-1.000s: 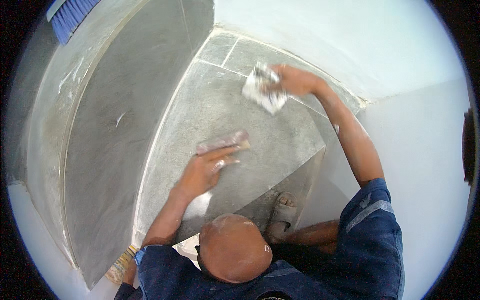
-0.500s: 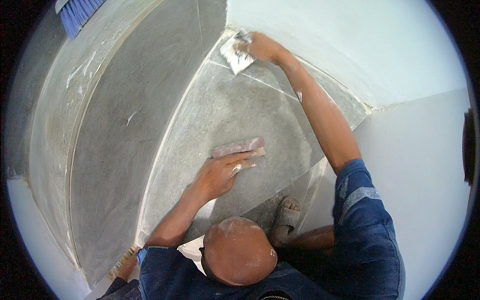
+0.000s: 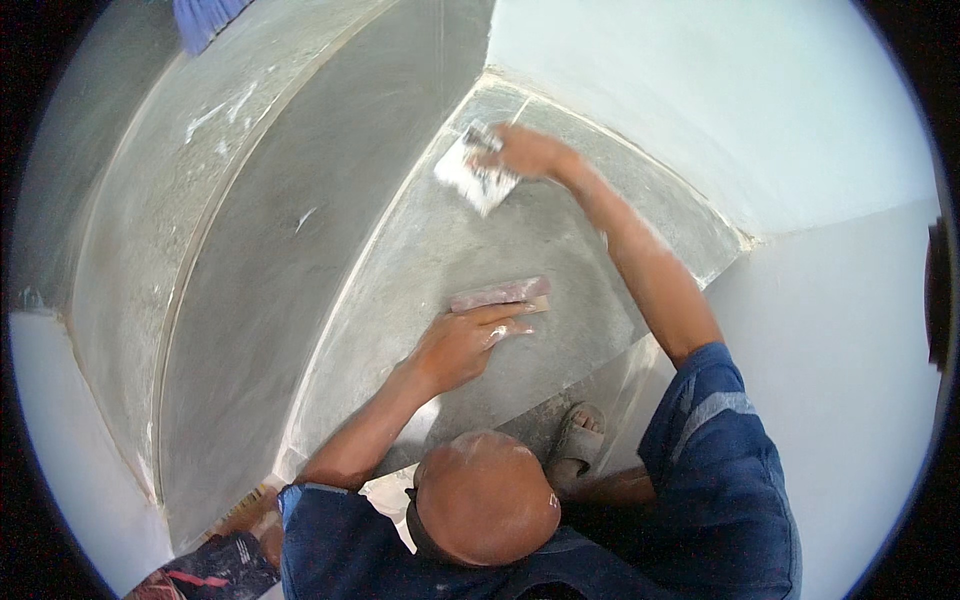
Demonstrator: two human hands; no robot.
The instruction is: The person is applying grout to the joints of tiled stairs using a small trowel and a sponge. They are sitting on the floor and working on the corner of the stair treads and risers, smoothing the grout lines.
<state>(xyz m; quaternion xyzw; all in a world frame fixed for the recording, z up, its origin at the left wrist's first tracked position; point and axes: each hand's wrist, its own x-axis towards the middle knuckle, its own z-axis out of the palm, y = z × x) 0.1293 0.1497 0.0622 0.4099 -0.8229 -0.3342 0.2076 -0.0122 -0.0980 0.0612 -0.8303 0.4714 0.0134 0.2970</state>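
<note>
Nearest the camera, below the grey speckled stone floor slab [image 3: 470, 250], are the person's bald head and blue work shirt [image 3: 720, 470], with a sandalled foot [image 3: 577, 440] resting at the slab's near edge. On the slab's middle, the left hand [image 3: 460, 345] lies flat, fingers [image 3: 505, 318] stretched out and loosely spread, their tips touching a small pinkish rectangular block [image 3: 497, 293]; it presses rather than grips. Farther, at the slab's far corner by the pale wall [image 3: 700, 90], the right hand [image 3: 530, 150] has its fingers curled shut around a crumpled white cloth [image 3: 475, 175] pressed on the stone. Left of the slab runs a raised grey ledge [image 3: 250, 230], and beyond that a blue brush head [image 3: 205, 15] shows at the top edge.

To wipe well, I would judge, the cloth should stay flat, pushed right into the joint lines, with the left hand bracing the body's weight.

Against half a second ago, the cloth and right hand appear to sit slightly nearer along the slab; the left hand and block lie as before.
</note>
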